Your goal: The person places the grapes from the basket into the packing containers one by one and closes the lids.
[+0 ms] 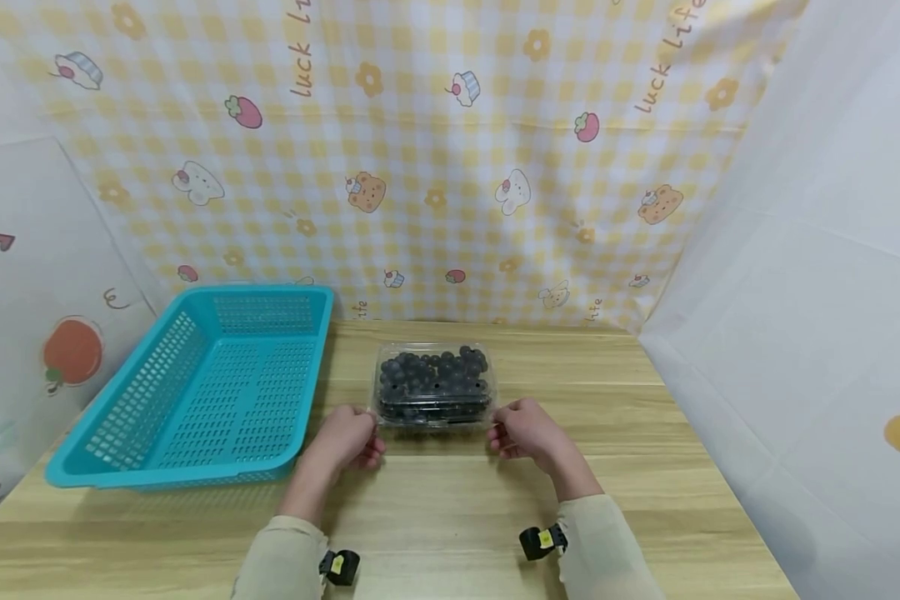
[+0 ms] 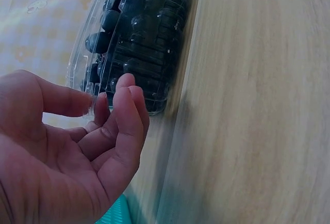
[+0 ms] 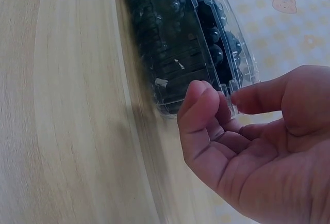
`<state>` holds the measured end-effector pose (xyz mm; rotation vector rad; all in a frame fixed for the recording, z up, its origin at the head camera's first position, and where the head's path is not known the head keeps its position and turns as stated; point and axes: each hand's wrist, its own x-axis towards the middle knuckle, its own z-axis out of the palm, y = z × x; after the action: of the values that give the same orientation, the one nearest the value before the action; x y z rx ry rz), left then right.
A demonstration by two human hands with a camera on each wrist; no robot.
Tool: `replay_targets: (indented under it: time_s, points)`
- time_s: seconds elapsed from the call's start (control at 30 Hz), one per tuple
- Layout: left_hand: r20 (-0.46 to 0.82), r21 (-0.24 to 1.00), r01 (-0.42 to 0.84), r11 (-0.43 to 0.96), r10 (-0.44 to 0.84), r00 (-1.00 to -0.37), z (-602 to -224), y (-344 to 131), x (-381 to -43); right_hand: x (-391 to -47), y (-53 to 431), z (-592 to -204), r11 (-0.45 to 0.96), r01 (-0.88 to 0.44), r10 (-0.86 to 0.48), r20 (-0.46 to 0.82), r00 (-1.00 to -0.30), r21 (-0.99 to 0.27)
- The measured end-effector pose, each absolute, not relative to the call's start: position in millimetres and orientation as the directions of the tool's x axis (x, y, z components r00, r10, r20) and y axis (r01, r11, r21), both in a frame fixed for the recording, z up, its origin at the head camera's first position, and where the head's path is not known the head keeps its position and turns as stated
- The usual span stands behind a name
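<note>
A clear plastic clamshell box filled with dark round grapes sits near the middle of the table. At its front left corner my left hand pinches the rim between thumb and curled index finger. My right hand pinches the rim at the front right corner in the same way. Both wrist views show the thumb and index finger on the box's edge, the other fingers curled beside the wall. The lid lies over the grapes; whether its catches are fastened I cannot tell.
To the left stands a turquoise plastic basket with slotted walls, its right side close to my left forearm. A checked cloth hangs behind the wooden table. White sheeting closes off the right side.
</note>
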<state>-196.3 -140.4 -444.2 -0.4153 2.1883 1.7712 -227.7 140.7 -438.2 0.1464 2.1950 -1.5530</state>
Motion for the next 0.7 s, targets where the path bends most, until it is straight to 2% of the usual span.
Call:
replay_targets:
  time_s: [0.7]
  points:
    - [-0.360, 0.901, -0.360, 0.243, -0.047, -0.932, -446.6, -141.1, -197.2, -227.0, 139.3, -437.4, 0.383, 0.297, -0.191, -0.390, -0.901, -0.875]
